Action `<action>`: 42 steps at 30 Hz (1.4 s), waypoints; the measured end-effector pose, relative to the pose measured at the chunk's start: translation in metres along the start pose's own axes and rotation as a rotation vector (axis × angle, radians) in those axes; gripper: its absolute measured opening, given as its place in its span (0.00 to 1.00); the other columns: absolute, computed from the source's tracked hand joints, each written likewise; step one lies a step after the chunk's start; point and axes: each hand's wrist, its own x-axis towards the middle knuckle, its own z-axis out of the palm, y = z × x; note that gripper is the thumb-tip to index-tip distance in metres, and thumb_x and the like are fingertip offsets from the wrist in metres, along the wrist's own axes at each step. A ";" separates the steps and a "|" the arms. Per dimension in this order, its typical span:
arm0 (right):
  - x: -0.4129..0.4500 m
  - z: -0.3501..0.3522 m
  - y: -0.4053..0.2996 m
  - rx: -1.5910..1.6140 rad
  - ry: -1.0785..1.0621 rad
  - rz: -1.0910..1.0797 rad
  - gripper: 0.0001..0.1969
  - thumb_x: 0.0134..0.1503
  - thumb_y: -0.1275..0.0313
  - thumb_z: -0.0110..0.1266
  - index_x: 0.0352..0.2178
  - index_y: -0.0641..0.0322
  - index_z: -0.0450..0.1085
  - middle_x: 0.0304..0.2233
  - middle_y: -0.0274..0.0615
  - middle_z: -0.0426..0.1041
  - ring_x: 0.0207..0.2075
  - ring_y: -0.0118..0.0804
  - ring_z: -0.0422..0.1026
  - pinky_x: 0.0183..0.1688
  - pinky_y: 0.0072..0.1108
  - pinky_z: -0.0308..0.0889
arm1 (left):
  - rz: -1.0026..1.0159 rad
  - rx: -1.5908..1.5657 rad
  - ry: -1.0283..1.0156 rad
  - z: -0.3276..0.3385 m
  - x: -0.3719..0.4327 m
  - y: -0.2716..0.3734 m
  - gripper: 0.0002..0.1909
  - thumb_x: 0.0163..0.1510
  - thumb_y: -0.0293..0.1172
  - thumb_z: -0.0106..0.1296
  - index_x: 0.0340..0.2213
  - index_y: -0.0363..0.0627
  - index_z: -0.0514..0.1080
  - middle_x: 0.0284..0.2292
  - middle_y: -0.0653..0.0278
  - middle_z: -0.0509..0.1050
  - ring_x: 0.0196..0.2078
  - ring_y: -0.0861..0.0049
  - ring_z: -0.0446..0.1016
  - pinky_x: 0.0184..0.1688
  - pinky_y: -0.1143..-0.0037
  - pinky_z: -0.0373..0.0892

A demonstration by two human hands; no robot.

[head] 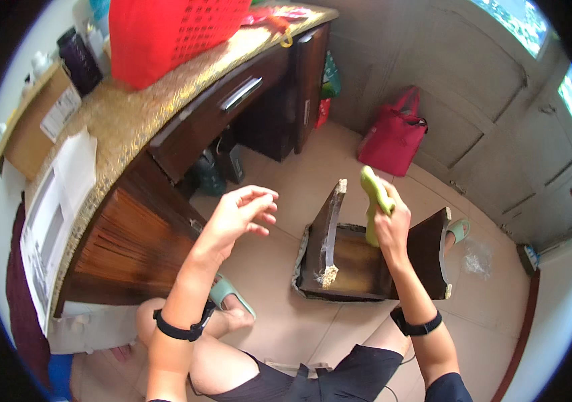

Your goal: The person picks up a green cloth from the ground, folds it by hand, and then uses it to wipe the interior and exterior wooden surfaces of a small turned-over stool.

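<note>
My right hand [391, 221] grips a light-green tool [375, 188], probably plastic, whose exact kind I cannot tell. It is held over an upturned dark wooden stool [328, 236] on the floor. Two panel-like legs of the stool point up, with pale, worn material on their ends, and a ragged cover edge shows around its base. My left hand [248, 208] hovers to the left of the stool, apart from it. Its fingers are loosely bent and spread, with nothing visible in them. Part of the stool is hidden behind my right forearm.
On the left stands a stone-topped wooden cabinet [120, 241] bearing a red perforated basket [165, 45], a cardboard box [40, 120] and a dark bottle [79, 60]. A crimson bag [391, 138] rests by the grey panelled door [447, 90]. White debris [477, 261] lies on the tiles.
</note>
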 end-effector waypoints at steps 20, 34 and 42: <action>-0.060 0.041 -0.037 -0.531 -0.828 -0.363 0.20 0.40 0.83 0.53 0.38 0.62 0.72 0.45 0.43 0.73 0.59 0.46 0.62 0.61 0.42 0.54 | 0.113 -0.180 0.082 -0.027 -0.022 0.003 0.10 0.59 0.33 0.50 0.38 0.40 0.73 0.30 0.68 0.74 0.30 0.85 0.73 0.29 0.83 0.70; 0.010 0.068 -0.023 -0.727 -0.567 -0.470 0.19 0.43 0.86 0.48 0.41 0.66 0.69 0.46 0.50 0.73 0.58 0.48 0.62 0.63 0.41 0.52 | 0.128 -0.141 0.063 -0.007 -0.018 -0.003 0.11 0.59 0.33 0.50 0.39 0.39 0.73 0.30 0.68 0.74 0.30 0.86 0.73 0.29 0.83 0.70; -0.064 0.021 -0.037 -0.179 -0.828 -0.144 0.24 0.40 0.89 0.44 0.41 0.65 0.73 0.43 0.52 0.75 0.53 0.51 0.68 0.58 0.32 0.61 | 0.121 -0.122 0.074 -0.010 -0.016 -0.003 0.11 0.59 0.34 0.50 0.38 0.39 0.73 0.31 0.68 0.74 0.30 0.86 0.73 0.29 0.83 0.70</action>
